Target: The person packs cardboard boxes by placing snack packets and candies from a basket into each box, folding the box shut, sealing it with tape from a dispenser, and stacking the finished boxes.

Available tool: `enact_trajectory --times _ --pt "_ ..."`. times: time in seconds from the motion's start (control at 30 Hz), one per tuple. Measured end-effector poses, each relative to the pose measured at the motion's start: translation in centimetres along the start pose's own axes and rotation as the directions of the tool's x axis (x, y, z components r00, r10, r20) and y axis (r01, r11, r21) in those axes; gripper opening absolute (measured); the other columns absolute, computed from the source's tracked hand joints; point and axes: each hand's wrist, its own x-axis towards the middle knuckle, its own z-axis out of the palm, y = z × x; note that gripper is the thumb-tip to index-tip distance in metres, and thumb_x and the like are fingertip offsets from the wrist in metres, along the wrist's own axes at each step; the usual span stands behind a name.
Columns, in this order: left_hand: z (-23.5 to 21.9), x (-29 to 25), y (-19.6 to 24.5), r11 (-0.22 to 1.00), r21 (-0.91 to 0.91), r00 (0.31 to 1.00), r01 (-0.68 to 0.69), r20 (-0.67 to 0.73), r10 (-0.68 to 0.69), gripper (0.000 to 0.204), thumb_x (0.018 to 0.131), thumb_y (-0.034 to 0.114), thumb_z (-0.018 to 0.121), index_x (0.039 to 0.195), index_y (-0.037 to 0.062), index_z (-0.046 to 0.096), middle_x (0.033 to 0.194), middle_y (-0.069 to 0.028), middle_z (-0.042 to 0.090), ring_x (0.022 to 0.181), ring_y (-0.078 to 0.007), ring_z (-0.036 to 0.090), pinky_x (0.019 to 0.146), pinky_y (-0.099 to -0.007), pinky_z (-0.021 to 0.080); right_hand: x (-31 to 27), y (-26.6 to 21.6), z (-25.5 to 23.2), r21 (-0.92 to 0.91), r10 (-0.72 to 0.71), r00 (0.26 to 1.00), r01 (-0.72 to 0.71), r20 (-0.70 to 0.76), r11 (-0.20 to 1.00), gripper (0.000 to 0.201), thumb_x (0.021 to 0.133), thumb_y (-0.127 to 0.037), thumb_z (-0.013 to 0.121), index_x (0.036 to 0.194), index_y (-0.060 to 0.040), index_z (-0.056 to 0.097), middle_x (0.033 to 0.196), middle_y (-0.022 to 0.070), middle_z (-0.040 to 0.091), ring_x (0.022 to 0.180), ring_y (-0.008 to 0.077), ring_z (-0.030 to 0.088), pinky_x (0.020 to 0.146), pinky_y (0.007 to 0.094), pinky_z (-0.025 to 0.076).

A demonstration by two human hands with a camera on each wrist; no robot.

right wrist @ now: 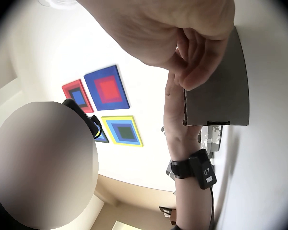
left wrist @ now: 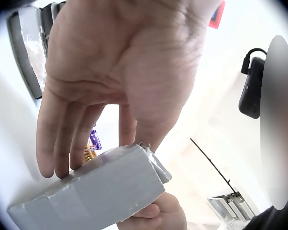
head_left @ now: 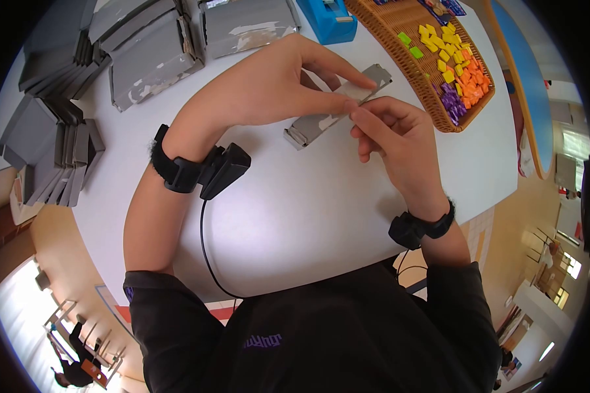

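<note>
A small, long grey cardboard box (head_left: 313,129) lies at a slant over the white table, its top marked by torn pale paper. My left hand (head_left: 275,85) reaches across from the left and holds it between thumb and fingers. In the left wrist view, those fingers extend down one side of the box (left wrist: 91,196). At the long edge, close to the left thumb, my right hand (head_left: 406,144) pinches with thumb and forefinger. In the right wrist view its fingers curl at the grey box's edge (right wrist: 223,98); I cannot tell if a paper scrap is between the tips.
A wicker basket (head_left: 410,69) of yellow, orange, purple and green wrapped pieces stands at the right. Behind my hands is a blue tape dispenser (head_left: 328,25). Larger grey boxes (head_left: 154,62) with torn surfaces and open grey trays (head_left: 59,144) crowd the left of the table (head_left: 275,223).
</note>
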Motion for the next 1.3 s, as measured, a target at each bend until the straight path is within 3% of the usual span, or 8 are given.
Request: enact_trajectory --times 0.17,0.33,0.47,0.67,0.77,0.83,1.07,1.3 --pt "-0.2 0.0 -0.1 1.000 -0.013 1.000 -0.003 0.000 0.003 0.036 0.095 0.012 0.081 0.131 0.0077 0.080 0.113 -0.0089 0.082 0.092 -0.0125 0.078 0.085 -0.0270 0.062 0.0 0.7 -0.1 -0.043 -0.033 0.999 0.033 0.002 0.998 0.018 0.102 -0.013 0.078 0.109 0.0036 0.077 0.084 0.0080 0.076 0.066 0.0115 0.068 0.062 0.0260 0.056" --pt "-0.2 0.1 -0.5 1.000 -0.006 1.000 -0.001 -0.011 0.001 0.035 0.095 0.011 0.082 0.130 0.0073 0.080 0.113 -0.0085 0.082 0.091 -0.0123 0.077 0.084 -0.0264 0.062 0.4 2.6 -0.8 0.039 0.113 0.993 -0.113 0.024 0.993 0.020 0.102 -0.013 0.077 0.111 0.0043 0.075 0.090 0.0090 0.076 0.068 0.0124 0.068 0.065 0.0273 0.056" --pt "-0.3 0.0 0.0 1.000 -0.022 1.000 0.022 -0.001 -0.022 0.035 0.094 0.011 0.082 0.129 0.0071 0.081 0.113 -0.0083 0.082 0.091 -0.0122 0.077 0.083 -0.0262 0.062 0.6 2.0 -1.0 -0.052 0.111 0.991 -0.107 0.076 0.993 0.023 0.103 -0.016 0.075 0.112 0.0047 0.075 0.091 0.0099 0.076 0.069 0.0127 0.068 0.066 0.0282 0.057" --pt "0.1 0.1 -0.3 0.998 -0.068 1.000 0.009 -0.005 -0.009 0.036 0.093 0.010 0.082 0.129 0.0070 0.081 0.113 -0.0079 0.082 0.091 -0.0127 0.078 0.083 -0.0263 0.062 0.2 1.5 -1.3 0.282 0.055 0.993 -0.084 0.107 0.956 0.028 0.108 -0.023 0.069 0.112 0.0044 0.076 0.092 0.0112 0.076 0.072 0.0137 0.068 0.067 0.0281 0.055" --pt "0.4 0.1 -0.1 0.999 -0.052 1.000 0.002 -0.027 -0.003 0.036 0.093 0.010 0.082 0.128 0.0072 0.081 0.113 -0.0078 0.082 0.089 -0.0122 0.077 0.081 -0.0262 0.061 -0.1 1.7 -1.3 0.242 -0.004 0.993 -0.024 0.115 0.970 0.024 0.107 -0.020 0.071 0.111 0.0036 0.076 0.090 0.0099 0.076 0.071 0.0130 0.067 0.065 0.0265 0.053" --pt "0.3 0.1 0.1 0.998 -0.052 0.999 0.032 -0.023 -0.033 0.036 0.092 0.010 0.082 0.128 0.0075 0.081 0.112 -0.0078 0.082 0.087 -0.0121 0.076 0.080 -0.0262 0.061 -0.1 2.0 -1.0 0.041 -0.056 0.994 0.053 0.090 0.998 0.021 0.106 -0.017 0.073 0.110 0.0029 0.077 0.087 0.0085 0.075 0.069 0.0113 0.065 0.064 0.0252 0.051" --pt "0.4 0.1 0.2 0.999 -0.030 1.000 0.014 -0.022 -0.015 0.036 0.092 0.010 0.082 0.128 0.0076 0.081 0.113 -0.0073 0.082 0.085 -0.0124 0.076 0.079 -0.0257 0.060 0.0 2.1 -0.1 0.016 -0.054 0.998 0.054 0.039 0.998 0.017 0.105 -0.015 0.074 0.107 0.0016 0.077 0.084 0.0067 0.075 0.066 0.0084 0.063 0.062 0.0240 0.050" --pt "0.2 0.3 0.1 1.000 0.003 1.000 0.024 0.000 -0.024 0.034 0.094 0.011 0.079 0.128 0.0082 0.081 0.118 -0.0058 0.079 0.090 -0.0110 0.072 0.081 -0.0255 0.059 -0.1 2.4 0.8 -0.165 -0.130 0.991 0.122 -0.039 0.979 0.018 0.104 -0.017 0.074 0.103 0.0006 0.078 0.079 0.0032 0.075 0.066 0.0053 0.062 0.060 0.0224 0.048"
